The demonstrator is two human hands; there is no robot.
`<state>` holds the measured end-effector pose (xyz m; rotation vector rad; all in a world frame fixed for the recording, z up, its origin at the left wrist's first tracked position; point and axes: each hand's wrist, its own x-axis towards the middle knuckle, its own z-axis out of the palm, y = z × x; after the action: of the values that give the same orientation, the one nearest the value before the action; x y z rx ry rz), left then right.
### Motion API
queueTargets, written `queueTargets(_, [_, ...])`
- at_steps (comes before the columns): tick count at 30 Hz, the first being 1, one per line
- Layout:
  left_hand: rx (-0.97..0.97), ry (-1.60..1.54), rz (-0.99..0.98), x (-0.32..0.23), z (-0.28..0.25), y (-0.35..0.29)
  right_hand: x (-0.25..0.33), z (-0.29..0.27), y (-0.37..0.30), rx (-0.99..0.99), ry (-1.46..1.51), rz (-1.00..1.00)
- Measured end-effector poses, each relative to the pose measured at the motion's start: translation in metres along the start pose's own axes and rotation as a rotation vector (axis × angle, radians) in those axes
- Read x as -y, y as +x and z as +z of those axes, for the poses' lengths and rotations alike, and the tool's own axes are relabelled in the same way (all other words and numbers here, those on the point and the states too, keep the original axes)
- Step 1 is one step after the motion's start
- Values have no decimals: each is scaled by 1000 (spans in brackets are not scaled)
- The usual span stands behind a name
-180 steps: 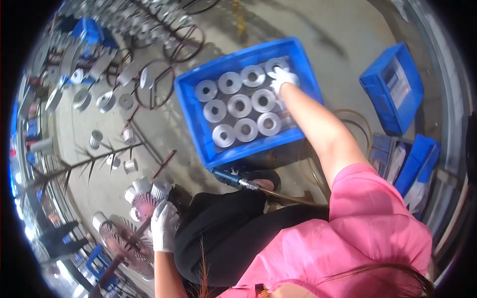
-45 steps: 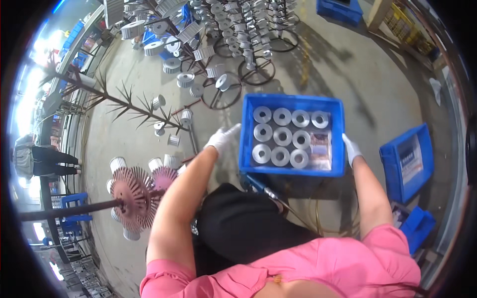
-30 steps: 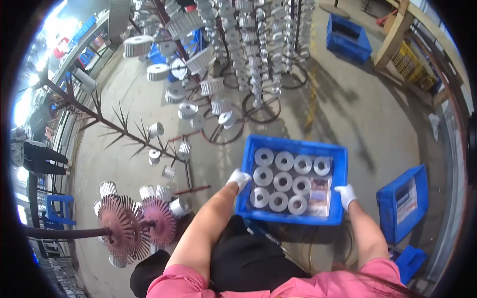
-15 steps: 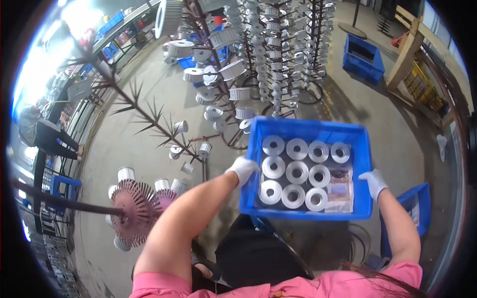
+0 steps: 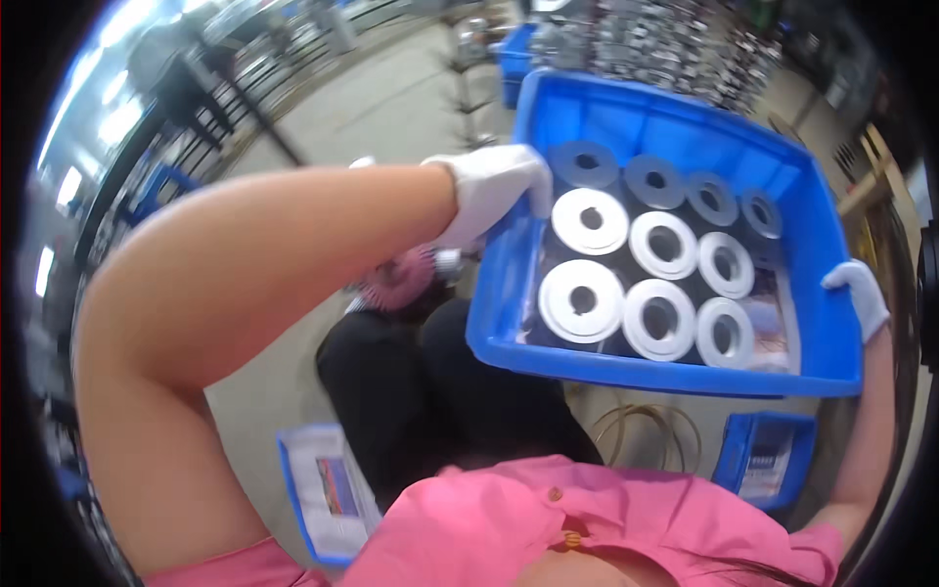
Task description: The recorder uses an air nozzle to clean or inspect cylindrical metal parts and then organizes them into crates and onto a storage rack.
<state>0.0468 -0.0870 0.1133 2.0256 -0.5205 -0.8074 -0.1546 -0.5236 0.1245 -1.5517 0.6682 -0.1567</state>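
We have the blue bin (image 5: 626, 376) between the two hands, up in front of the black trousers (image 5: 440, 391), slightly tilted. Left hand (image 5: 494, 188): fingers curled over the left rim, gripping it. Right hand (image 5: 863, 298): fingers hooked on the right rim (both undersides hidden, so we can't tell how they press below). Inside we count ten silver rings (image 5: 641, 247), four in the far row, three in each nearer one; far row shaded. Printed sheet (image 5: 768, 338) at the bin's right, partly covered. Pink finned wheel (image 5: 401, 282) sits partly behind the left forearm. Massed metal parts (image 5: 655, 49) beyond: too blurred for us to separate, cut off above.
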Motion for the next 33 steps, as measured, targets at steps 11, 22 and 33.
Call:
queueTargets(11, [-498, -377, -223, -51, 20, -205, 107, 74, -40, 397, -284, 108])
queueTargets(22, [-1167, -886, -530, -68, 160, -309, 138, 225, -4, 1215, -650, -163])
queueTargets(33, [-1500, -1258, -817, 152, 218, -498, -69, 534, -152, 1595, -824, -444])
